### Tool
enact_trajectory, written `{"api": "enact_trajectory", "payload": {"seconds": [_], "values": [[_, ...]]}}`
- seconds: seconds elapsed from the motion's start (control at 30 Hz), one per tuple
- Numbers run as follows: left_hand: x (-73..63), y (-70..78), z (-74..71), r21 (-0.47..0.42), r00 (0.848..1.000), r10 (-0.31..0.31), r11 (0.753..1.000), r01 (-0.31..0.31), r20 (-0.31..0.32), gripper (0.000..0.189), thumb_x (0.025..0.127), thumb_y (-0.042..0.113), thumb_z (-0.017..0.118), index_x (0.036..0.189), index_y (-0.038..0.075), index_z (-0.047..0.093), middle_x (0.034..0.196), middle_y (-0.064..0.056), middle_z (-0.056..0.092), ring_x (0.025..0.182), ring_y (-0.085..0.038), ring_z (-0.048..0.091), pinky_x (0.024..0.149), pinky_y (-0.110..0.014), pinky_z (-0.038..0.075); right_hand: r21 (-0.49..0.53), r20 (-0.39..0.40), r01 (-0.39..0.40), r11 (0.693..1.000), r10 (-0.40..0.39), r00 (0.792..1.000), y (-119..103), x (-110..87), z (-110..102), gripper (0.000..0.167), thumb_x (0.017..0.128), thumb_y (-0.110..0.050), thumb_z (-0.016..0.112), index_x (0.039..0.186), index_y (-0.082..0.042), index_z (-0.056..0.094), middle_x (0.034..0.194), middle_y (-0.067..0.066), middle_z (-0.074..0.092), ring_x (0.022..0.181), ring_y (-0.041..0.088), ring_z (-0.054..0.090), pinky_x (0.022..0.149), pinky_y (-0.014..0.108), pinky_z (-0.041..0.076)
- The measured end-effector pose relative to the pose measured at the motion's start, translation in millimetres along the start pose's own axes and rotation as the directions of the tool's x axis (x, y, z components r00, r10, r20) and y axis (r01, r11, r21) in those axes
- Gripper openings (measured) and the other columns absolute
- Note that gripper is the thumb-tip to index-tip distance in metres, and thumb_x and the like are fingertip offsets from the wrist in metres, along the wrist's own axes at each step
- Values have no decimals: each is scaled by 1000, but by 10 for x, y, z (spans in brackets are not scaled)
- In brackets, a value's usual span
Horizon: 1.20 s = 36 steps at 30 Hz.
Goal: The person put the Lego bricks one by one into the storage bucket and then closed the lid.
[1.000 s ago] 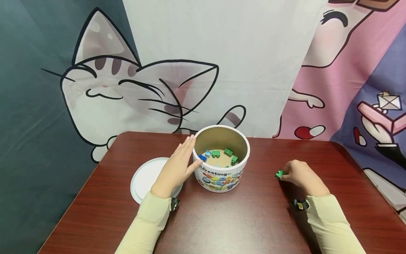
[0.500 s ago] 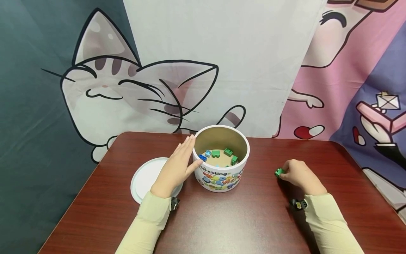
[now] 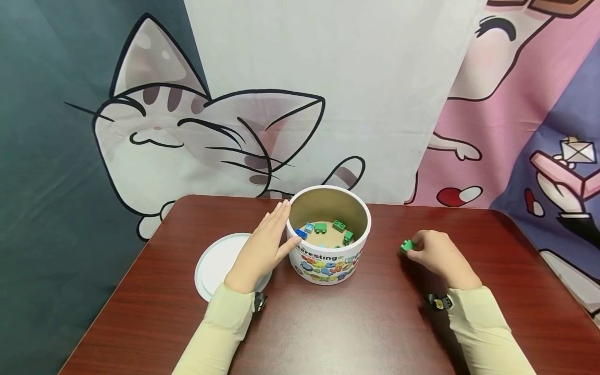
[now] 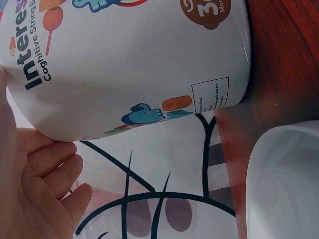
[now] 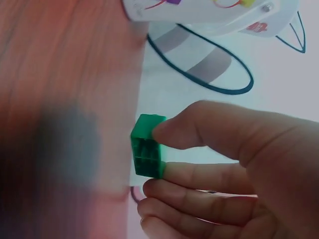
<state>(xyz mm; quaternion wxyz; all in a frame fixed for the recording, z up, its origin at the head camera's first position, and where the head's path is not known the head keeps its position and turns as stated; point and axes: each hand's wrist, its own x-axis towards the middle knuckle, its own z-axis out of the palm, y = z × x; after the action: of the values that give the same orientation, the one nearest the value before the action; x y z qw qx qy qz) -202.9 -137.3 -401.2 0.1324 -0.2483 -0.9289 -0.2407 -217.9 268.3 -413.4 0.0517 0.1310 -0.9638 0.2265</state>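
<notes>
Between thumb and fingers my right hand (image 3: 438, 255) pinches a green building brick (image 3: 407, 246), held a little above the table on the right. In the right wrist view the brick's (image 5: 148, 147) hollow underside shows. My left hand (image 3: 262, 245) rests with straight fingers against the left side of a round white bucket (image 3: 325, 265). The left wrist view has the fingers (image 4: 55, 169) touching the bucket's printed wall (image 4: 134, 64). Inside the bucket lie several small bricks, among them a green brick (image 3: 321, 228) and a dark blue brick (image 3: 301, 234).
A round white lid (image 3: 220, 260) lies left of the bucket, partly under the left forearm. The brown table (image 3: 328, 333) ends at a cloth backdrop (image 3: 375, 104) printed with cartoon animals.
My right hand has lifted the green brick slightly off the table and shifted it a little left. The left hand stays at the bucket.
</notes>
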Motion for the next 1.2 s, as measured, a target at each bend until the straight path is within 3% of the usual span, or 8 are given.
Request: {"api": "enact_trajectory", "payload": {"seconds": [0.4, 0.6, 0.7, 0.9, 0.97, 1.07, 1.2], "values": [[-3, -4, 12, 2, 1000, -4, 1000, 4, 3, 79, 104, 47, 54, 160, 2, 23, 166, -11, 25, 154, -22, 19, 125, -44, 18, -14, -129, 92, 996, -93, 987, -286, 62, -100, 11, 77, -10, 77, 84, -3, 72, 76, 6, 65, 72, 22, 57, 64, 39, 50], [-2, -11, 20, 3, 1000, -2, 1000, 2, 4, 79, 104, 47, 53, 160, 2, 23, 166, -11, 25, 154, -22, 19, 125, -44, 18, 11, -231, 121, 993, -115, 966, -418, 44, -141, 18, 79, -9, 77, 95, -1, 73, 87, 13, 68, 80, 28, 63, 72, 47, 53], [0, -9, 19, 2, 1000, 3, 1000, -3, 0, 79, 104, 48, 53, 160, 1, 23, 166, -12, 25, 154, -23, 20, 125, -45, 19, 21, -303, 137, 990, -124, 945, -489, 35, -143, 21, 79, -9, 76, 98, 0, 73, 92, 14, 70, 84, 30, 64, 75, 48, 53], [4, -6, 22, -3, 1000, -3, 1000, 3, 7, 79, 104, 49, 52, 160, 2, 23, 166, -11, 24, 154, -22, 19, 125, -44, 19, 55, -457, 192, 980, -146, 877, -617, 29, -127, 25, 78, -7, 78, 102, -2, 74, 92, 11, 71, 86, 25, 65, 76, 29, 47], [4, -6, 22, -2, 1000, -3, 1000, 3, 7, 79, 104, 50, 51, 160, 2, 23, 166, -11, 24, 154, -22, 18, 125, -44, 18, 76, -483, 206, 976, -144, 864, -663, 33, -122, 25, 79, -6, 79, 103, -3, 75, 91, 9, 71, 86, 22, 64, 76, 21, 45], [2, -10, 21, -1, 1000, -2, 1000, 2, 6, 79, 104, 51, 50, 160, 2, 23, 166, -11, 24, 154, -22, 18, 125, -44, 18, 114, -494, 212, 971, -130, 860, -738, 45, -120, 24, 79, -6, 80, 104, -5, 76, 91, 7, 71, 85, 17, 63, 76, 11, 45], [1, -16, 23, 3, 1000, -5, 1000, 5, 5, 80, 104, 51, 50, 160, 2, 23, 166, -10, 23, 154, -22, 19, 125, -43, 18, 168, -476, 207, 964, -105, 873, -849, 79, -118, 24, 82, -8, 80, 106, -8, 77, 93, 5, 72, 86, 15, 64, 77, 8, 47]]}}
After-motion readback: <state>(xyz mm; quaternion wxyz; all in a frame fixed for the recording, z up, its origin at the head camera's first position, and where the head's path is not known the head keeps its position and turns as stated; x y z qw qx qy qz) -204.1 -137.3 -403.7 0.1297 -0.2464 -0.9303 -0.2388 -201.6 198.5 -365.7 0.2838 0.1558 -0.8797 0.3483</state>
